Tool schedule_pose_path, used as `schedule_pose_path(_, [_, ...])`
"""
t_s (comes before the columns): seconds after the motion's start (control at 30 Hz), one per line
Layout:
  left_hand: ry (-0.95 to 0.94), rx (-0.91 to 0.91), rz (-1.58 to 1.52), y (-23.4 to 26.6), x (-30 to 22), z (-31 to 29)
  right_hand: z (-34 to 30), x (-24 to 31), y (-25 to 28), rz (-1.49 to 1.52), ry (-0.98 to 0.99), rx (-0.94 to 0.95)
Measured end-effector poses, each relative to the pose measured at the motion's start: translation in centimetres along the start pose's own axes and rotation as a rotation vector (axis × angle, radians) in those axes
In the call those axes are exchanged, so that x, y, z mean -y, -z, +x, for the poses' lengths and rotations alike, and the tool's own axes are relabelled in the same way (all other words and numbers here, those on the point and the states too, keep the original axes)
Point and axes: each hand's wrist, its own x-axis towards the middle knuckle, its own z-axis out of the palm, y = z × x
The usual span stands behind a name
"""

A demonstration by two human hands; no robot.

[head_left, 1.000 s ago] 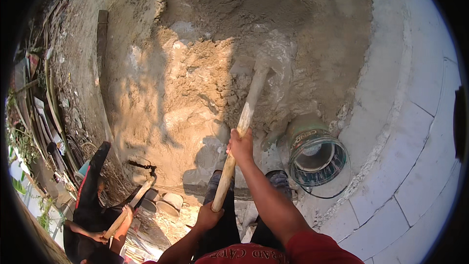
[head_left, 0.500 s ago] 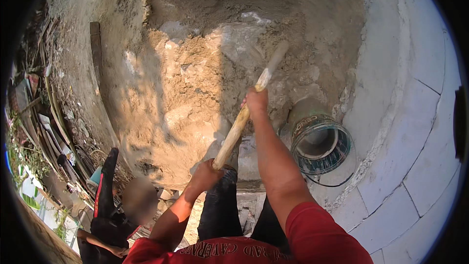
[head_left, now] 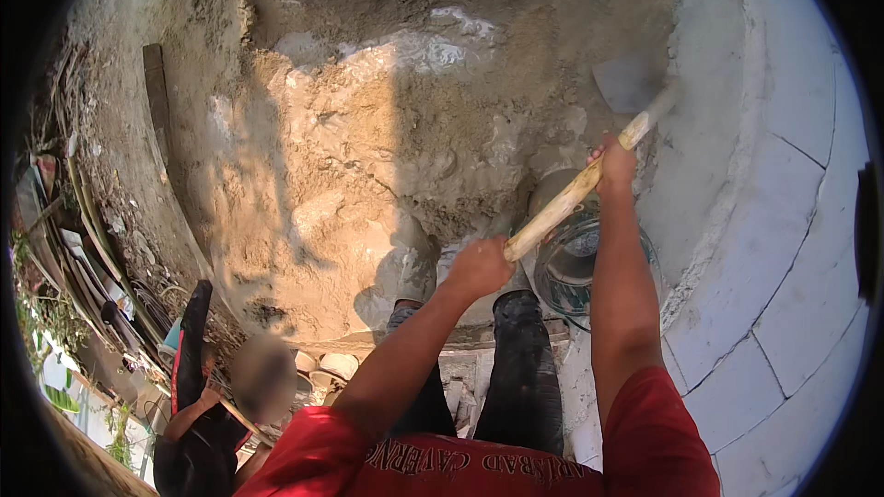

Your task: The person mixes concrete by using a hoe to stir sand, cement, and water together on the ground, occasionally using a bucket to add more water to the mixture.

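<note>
A hoe's pale wooden handle runs up to the right in front of me, with both my hands closed round it. My left hand grips the near end, above my knees. Further up the shaft, toward the blade, is my right hand. The flat grey blade shows at the far end, raised over the right edge of the wet mortar. Beneath the handle and my right forearm, a dark green bucket is partly covered.
White blocks line the right side. A narrow plank and piled scrap wood lie on the left. At lower left, another person in black holds a thin stick. A ledge crosses near my legs.
The hoe has swung to the right and its blade now shows. Both my hands moved right with the handle, now passing over the bucket. The other person's arm has risen.
</note>
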Motion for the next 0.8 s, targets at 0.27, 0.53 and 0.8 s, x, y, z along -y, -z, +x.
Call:
schedule_pose_path(0.27, [0.413,0.157,0.172,12.5,9.1,-16.4,-15.9,-18.7,-10.7,0.015,-0.448,0.03])
schedule_pose_path(0.53, [0.656,0.075,-0.057,11.2,13.6,-32.9,-30.3,-28.8,-12.9,-0.168,-0.357,0.368])
schedule_pose_path(0.8, [0.141,-0.438,-0.219,4.0,20.1,-13.4,-22.0,-9.5,-22.5,-0.233,0.123,0.32])
